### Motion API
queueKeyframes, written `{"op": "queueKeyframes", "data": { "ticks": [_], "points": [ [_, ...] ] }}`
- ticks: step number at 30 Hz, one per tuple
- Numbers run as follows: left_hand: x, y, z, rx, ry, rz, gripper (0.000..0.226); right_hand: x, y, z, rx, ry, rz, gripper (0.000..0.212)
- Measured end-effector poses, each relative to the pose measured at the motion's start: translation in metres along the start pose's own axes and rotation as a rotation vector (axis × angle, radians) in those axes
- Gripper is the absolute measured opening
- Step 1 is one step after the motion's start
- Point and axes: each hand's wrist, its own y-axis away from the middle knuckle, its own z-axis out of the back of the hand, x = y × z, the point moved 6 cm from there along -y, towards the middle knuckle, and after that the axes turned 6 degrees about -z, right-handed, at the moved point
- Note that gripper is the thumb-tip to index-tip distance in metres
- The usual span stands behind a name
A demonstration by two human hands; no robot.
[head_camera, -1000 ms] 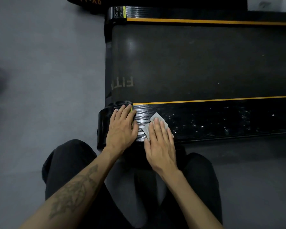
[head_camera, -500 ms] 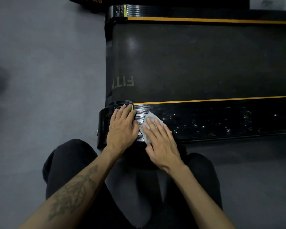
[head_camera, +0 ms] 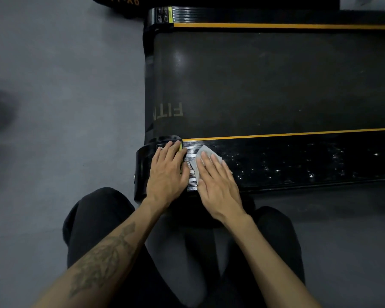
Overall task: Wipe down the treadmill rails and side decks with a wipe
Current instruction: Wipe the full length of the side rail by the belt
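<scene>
**A:** What does the head view show?

**B:** A person crouches at the rear end of a treadmill (head_camera: pixel 276 85), looking down at both hands on the near side deck (head_camera: pixel 298 161). The left hand (head_camera: pixel 167 172) lies flat, fingers straight and together, on the glossy black end cap (head_camera: pixel 142 167), holding nothing. Just beside it, the right hand (head_camera: pixel 216 181) presses flat, fingers straight, on a pale grey wipe (head_camera: pixel 203 154). The wipe's corners peek out beyond the fingertips and on the side toward the left hand.

**A:** Where exactly is the wipe?

**B:** On the ribbed strip (head_camera: pixel 191 174) of the deck, between the two hands and under the right palm.

**A:** How far along does the job look?

**B:** Early, I would judge. Away from the right hand, on the side opposite the left, the deck is covered in pale specks and glints, whether droplets or grime I cannot tell. That stretch looks unwiped. Beyond both hands, across the dark belt (head_camera: pixel 265 81), the far side deck (head_camera: pixel 276 18) with its orange stripe appears untouched. Any upright rails are out of frame, so their state is unknown.
</scene>
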Motion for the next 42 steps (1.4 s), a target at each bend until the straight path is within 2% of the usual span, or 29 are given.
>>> {"op": "queueKeyframes", "data": {
  "ticks": [5, 11, 19, 24, 31, 35, 37, 42],
  "points": [
    [-0.001, -0.001, 0.001, -0.011, 0.000, -0.002, 0.048, 0.001, 0.017, 0.003, -0.082, -0.029, -0.124, 0.063],
    [0.000, -0.001, 0.000, -0.002, -0.009, 0.000, 0.048, 0.008, -0.001, -0.003, -0.020, -0.002, 0.020, 0.062],
    [-0.002, -0.001, 0.000, -0.012, -0.016, 0.000, 0.047, -0.002, 0.013, 0.002, -0.103, 0.013, -0.191, 0.059],
    [-0.003, -0.002, -0.001, 0.001, -0.039, -0.002, 0.049, 0.006, -0.002, -0.002, -0.072, 0.040, -0.040, 0.056],
    [-0.003, -0.002, 0.001, -0.009, -0.033, 0.003, 0.049, -0.003, 0.005, 0.000, -0.119, 0.053, -0.190, 0.058],
    [-0.002, -0.002, 0.000, 0.002, -0.029, 0.003, 0.049, 0.009, -0.002, -0.004, -0.079, 0.050, -0.049, 0.057],
    [-0.003, -0.001, 0.001, 0.011, -0.025, 0.004, 0.049, 0.005, -0.013, -0.006, -0.047, 0.070, -0.036, 0.058],
    [-0.003, -0.002, 0.002, 0.002, -0.025, 0.007, 0.048, -0.006, -0.011, -0.003, -0.091, 0.055, -0.180, 0.061]
  ]
}}
